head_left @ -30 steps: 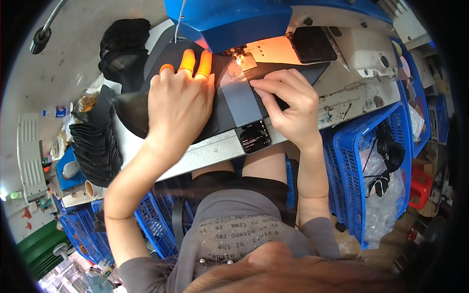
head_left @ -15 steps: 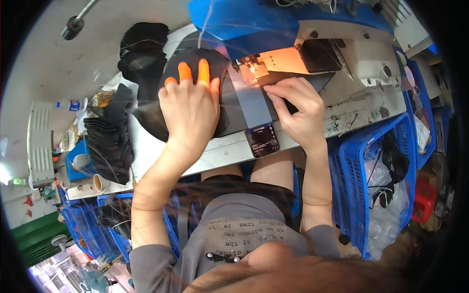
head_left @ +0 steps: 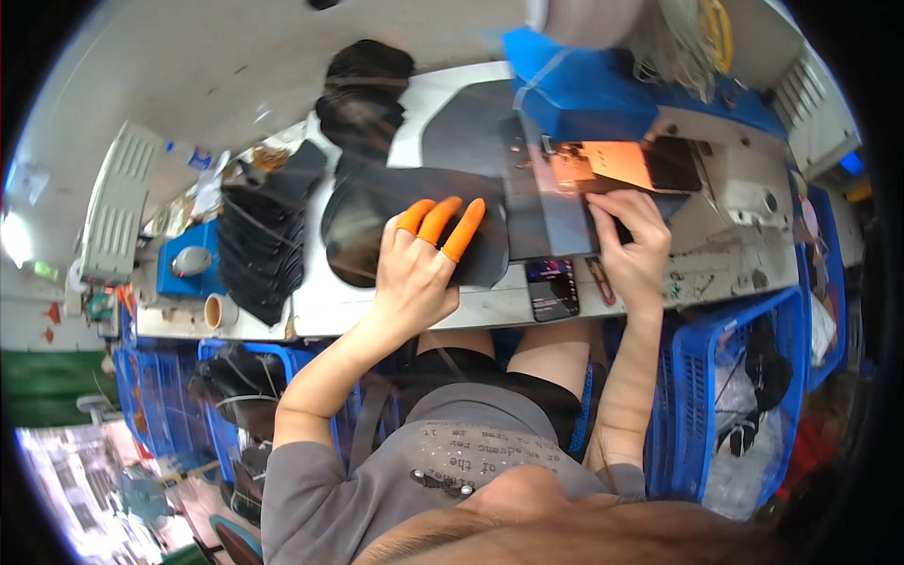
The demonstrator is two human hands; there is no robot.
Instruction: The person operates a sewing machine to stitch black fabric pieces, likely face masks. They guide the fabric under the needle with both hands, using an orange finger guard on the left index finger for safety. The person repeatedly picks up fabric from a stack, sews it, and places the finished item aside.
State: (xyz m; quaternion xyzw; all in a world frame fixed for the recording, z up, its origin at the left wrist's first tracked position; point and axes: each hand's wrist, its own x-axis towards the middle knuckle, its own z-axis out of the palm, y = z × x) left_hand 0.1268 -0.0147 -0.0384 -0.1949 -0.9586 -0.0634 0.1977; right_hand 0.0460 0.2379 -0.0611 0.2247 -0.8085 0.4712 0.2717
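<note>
A black panel [head_left: 400,191] lies beneath our left hand [head_left: 414,275], its orange-capped fingers [head_left: 462,232] extended and unclenched; a grey strip [head_left: 568,229] sits just beside our right hand [head_left: 635,232], its fingertips [head_left: 594,201] bunched, with a blue sewing machine [head_left: 586,111] beyond them. Whether those fingertips grip the strip, we cannot tell. We judge light, flat pressure best, keeping the strip straight.

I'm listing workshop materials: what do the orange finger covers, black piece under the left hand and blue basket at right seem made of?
Finger covers: probably rubber, matte, close-fitting. Black piece: perhaps leather-like sheet or fabric; smooth, flat, mostly dull. Basket: likely moulded plastic, satin blue, openwork walls.
</note>
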